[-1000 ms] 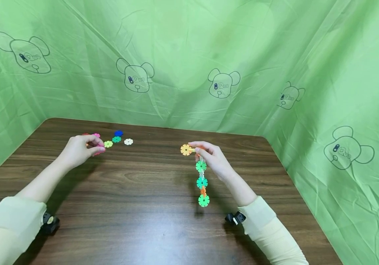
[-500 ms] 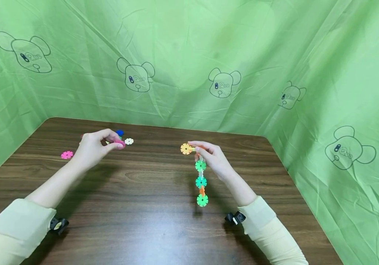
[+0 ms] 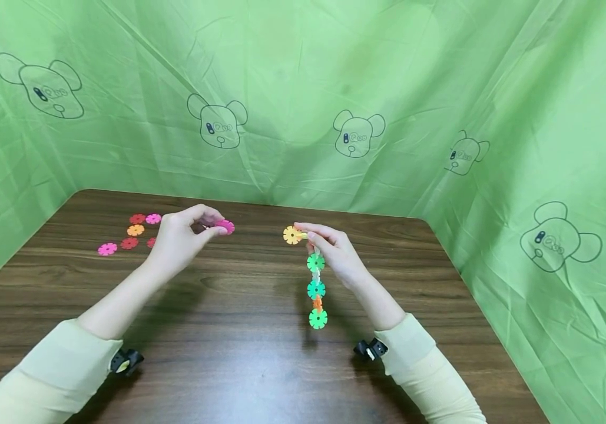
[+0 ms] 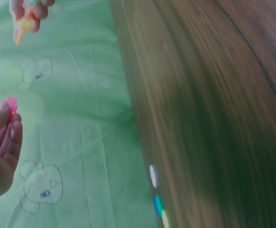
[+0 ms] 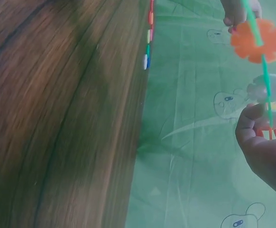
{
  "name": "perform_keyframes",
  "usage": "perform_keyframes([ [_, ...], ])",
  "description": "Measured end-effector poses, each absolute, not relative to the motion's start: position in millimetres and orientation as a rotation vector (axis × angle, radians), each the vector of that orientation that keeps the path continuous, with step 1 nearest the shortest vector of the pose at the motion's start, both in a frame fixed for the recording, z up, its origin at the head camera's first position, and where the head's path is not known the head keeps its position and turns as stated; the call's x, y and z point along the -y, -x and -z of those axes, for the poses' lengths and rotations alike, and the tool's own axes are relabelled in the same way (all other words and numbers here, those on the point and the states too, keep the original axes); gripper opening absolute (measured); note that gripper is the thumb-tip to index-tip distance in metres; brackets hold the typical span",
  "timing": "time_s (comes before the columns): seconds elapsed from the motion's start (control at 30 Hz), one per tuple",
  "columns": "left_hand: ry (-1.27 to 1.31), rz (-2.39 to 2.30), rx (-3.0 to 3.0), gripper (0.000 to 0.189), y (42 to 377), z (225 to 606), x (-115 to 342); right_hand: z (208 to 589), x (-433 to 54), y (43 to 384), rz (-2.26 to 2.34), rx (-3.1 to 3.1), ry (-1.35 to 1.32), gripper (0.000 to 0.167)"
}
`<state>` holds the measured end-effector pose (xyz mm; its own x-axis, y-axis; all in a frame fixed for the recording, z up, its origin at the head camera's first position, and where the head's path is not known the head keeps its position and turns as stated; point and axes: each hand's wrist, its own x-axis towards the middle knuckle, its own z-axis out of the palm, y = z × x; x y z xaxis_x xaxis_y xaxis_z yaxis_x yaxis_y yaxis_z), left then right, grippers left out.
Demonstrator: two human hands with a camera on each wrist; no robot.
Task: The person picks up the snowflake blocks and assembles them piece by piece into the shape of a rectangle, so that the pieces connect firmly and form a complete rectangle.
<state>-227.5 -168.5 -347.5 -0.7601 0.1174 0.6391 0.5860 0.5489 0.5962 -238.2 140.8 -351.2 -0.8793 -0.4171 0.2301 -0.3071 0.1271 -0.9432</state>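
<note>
In the head view, the back edge of the table [image 3: 260, 330] ran across the upper middle of the frame, below the curtain [image 3: 292, 70], and its right edge slanted toward the lower right. A gap lay between the left hand's [image 3: 183, 235] pink disc [image 3: 228, 227] and the yellow disc [image 3: 288, 235] on the chain [image 3: 311, 289], with a wide stretch of wood beneath it toward the bottom of the frame.

The left hand, left of centre, pinched the pink disc between thumb and fingers. The right hand [image 3: 337, 252], right of centre, grasped the chain near its upper end; the yellow disc stuck out leftward past the fingertips, while the rest ran down the frame in green, white and orange. Whether the lowest green disc [image 3: 314, 319] met the table was hard to judge.

The discs looked like smooth plastic, thin and round, with rims notched like petals. Along the chain they were slotted crosswise, some face-on, some edge-on. Loose discs [image 3: 126, 244] in red, pink and orange lay flat at left, beside the left hand; in the left wrist view, a white disc [image 4: 153, 176] and a blue-green one [image 4: 157, 205] showed at the bottom, by the table's edge. The table had dark, streaky wood grain; the curtain was creased green cloth printed with animal-head outlines.
</note>
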Motion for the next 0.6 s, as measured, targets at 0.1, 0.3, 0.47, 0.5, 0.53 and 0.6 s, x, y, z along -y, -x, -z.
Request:
perform_keyframes([
  [0.1, 0.559, 1.146, 2.204, 0.018, 225, 347, 160, 349, -136, 237, 1.884, -2.302, 0.731, 0.030],
  [0.3, 0.603, 1.215, 2.137, 0.016, 223, 346, 142, 346, -130, 235, 1.939, -2.265, 0.706, 0.030],
  [0.47, 0.592, 1.283, 2.099, 0.015, 224, 347, 131, 345, -125, 235, 1.958, -2.258, 0.681, 0.028],
  [0.5, 0.594, 1.292, 2.093, 0.015, 224, 347, 129, 345, -124, 235, 1.957, -2.260, 0.680, 0.028],
  [0.53, 0.593, 1.295, 2.088, 0.016, 224, 348, 127, 345, -123, 235, 1.960, -2.257, 0.679, 0.028],
  [0.6, 0.600, 1.298, 2.076, 0.016, 225, 350, 123, 345, -121, 235, 1.966, -2.253, 0.675, 0.028],
])
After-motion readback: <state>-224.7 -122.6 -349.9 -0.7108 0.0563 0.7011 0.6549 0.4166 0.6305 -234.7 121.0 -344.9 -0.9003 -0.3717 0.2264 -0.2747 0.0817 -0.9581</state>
